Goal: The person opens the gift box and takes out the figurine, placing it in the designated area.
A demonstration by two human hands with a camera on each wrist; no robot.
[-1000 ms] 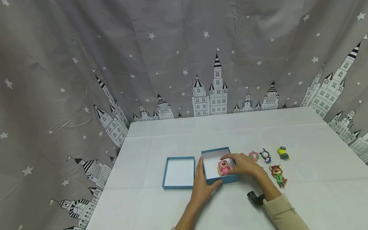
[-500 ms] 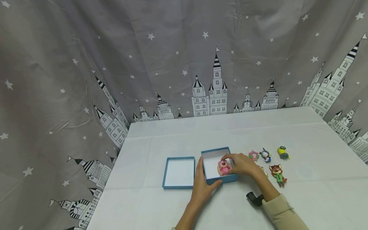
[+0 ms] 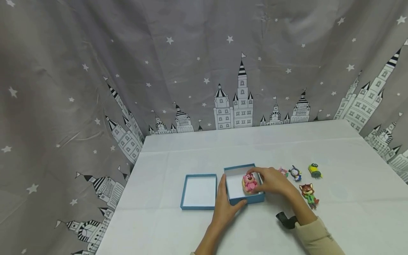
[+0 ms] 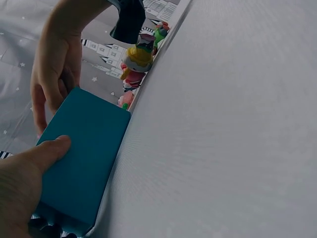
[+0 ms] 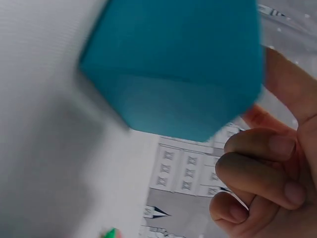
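A light blue box (image 3: 250,199) with a white inside lies open side up in front of me. My left hand (image 3: 222,209) holds its near left corner, the fingers along the left wall and the thumb on the front wall; in the left wrist view the thumb presses the blue wall (image 4: 94,144). With thumb and index finger my right hand (image 3: 271,181) pinches a pink bear figurine (image 3: 249,182) inside the box's right half. The right wrist view shows that hand's other fingers (image 5: 260,178) curled outside the box wall; the bear is hidden there.
Left of the box lies a shallow blue-rimmed lid (image 3: 199,191), white inside up. On the right are several small figurines: a fox in green (image 3: 308,194), a yellow-and-green one (image 3: 315,171), a dark-and-white one (image 3: 295,173) and a pink one (image 3: 283,171). A patterned grey curtain (image 3: 191,53) hangs behind.
The pink bear has come up slightly and stands more upright between my right fingers. My left hand and the box keep their places; the head view has shifted a little.
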